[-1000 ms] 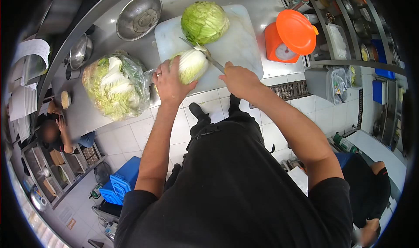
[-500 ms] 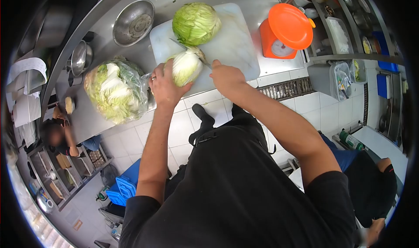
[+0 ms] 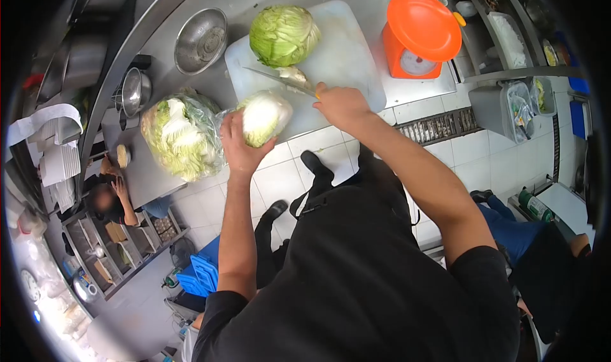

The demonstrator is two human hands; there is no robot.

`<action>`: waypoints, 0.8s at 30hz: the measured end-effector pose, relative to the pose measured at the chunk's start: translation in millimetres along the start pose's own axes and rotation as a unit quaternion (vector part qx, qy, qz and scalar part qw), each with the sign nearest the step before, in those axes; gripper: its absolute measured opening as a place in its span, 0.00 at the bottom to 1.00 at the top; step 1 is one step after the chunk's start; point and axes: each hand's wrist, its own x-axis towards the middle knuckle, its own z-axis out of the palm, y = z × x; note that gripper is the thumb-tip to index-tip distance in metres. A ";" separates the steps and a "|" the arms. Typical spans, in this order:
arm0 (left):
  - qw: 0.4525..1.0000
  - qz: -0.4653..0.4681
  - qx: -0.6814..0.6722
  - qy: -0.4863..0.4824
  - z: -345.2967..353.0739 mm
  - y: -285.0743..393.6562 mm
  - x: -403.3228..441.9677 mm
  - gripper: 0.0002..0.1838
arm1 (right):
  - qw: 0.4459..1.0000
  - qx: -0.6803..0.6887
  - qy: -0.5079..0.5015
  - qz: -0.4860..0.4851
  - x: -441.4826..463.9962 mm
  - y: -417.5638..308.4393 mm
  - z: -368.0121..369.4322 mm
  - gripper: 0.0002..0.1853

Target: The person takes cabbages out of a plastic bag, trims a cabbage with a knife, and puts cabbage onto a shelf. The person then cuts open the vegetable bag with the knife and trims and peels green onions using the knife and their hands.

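My left hand is wrapped round the lower left side of a pale napa cabbage at the near edge of the white cutting board. In my right hand is a knife, its blade pointing left across the board. A cut-off piece of cabbage base lies beside the blade, apart from the cabbage. Behind it sits a round green cabbage. To the left, a clear plastic bag holds more leafy cabbage.
A steel bowl stands left of the board. At the right is an orange scale. A grey bin hangs beyond the counter's right end. One person is at the far left, another at the lower right.
The knife has passed through the cabbage's base end, and that piece is now separate. My left hand and the cabbage have shifted slightly toward me, away from the blade.
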 end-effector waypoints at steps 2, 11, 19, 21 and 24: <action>1.000 -0.007 -0.012 0.013 0.6 -8.2 1.9 0.58 | 1.000 -0.007 0.020 -0.015 -28.9 5.4 -14.9 0.19; 0.986 -0.045 -0.086 -0.132 -15.8 -33.6 59.9 0.56 | 0.989 0.031 0.093 0.106 -174.6 75.6 -33.9 0.19; 0.961 -0.135 -0.083 -0.228 -17.7 -37.3 90.8 0.60 | 0.964 0.089 0.203 0.148 -98.8 62.8 3.0 0.19; 0.960 -0.125 -0.082 -0.236 -20.3 -28.2 83.1 0.61 | 0.970 0.065 0.169 0.165 -65.3 44.6 -5.5 0.24; 0.969 -0.128 -0.060 -0.203 -19.7 -9.3 67.1 0.60 | 0.971 0.004 0.186 0.150 -34.5 40.8 3.4 0.28</action>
